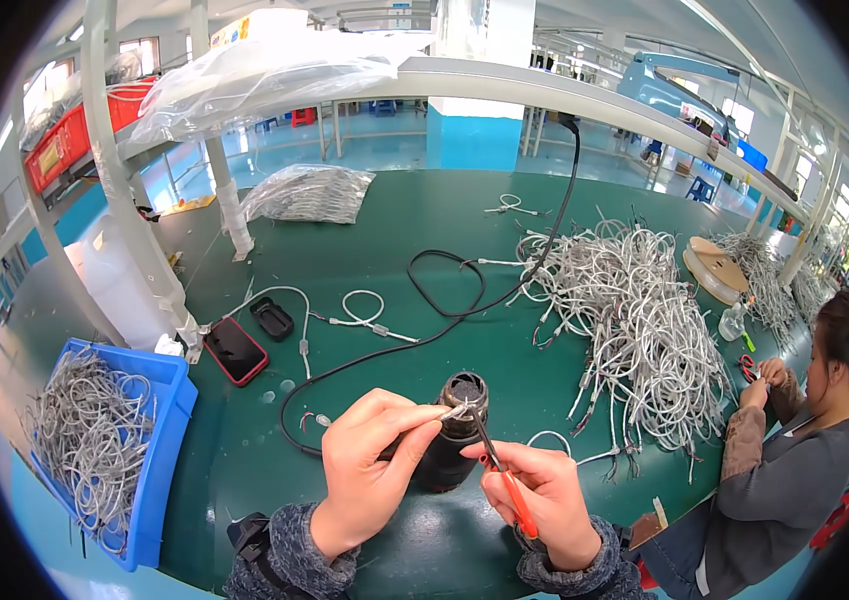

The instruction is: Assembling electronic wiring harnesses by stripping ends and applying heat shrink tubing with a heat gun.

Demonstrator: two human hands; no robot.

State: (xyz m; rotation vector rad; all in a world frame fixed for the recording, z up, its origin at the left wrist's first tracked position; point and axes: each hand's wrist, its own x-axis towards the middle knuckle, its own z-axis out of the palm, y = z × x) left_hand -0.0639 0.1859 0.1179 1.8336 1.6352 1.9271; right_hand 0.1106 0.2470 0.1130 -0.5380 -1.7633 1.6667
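My left hand (370,470) pinches the end of a thin grey wire (457,411) over the top of a black cylindrical tool (457,432) that stands on the green table (395,240). My right hand (540,495) grips red-handled tweezers (505,478), whose dark tips reach up to the wire end at the tool's rim. A black cable (445,315) runs from the tool across the table and up to the overhead rail. A thin loop of grey wire (548,438) lies just right of the tool.
A large heap of grey wire harnesses (635,320) lies to the right. At the left stand a blue bin of wires (95,445), a red-edged phone (237,350) and a small black case (272,318). A seated co-worker (795,470) works at the right edge.
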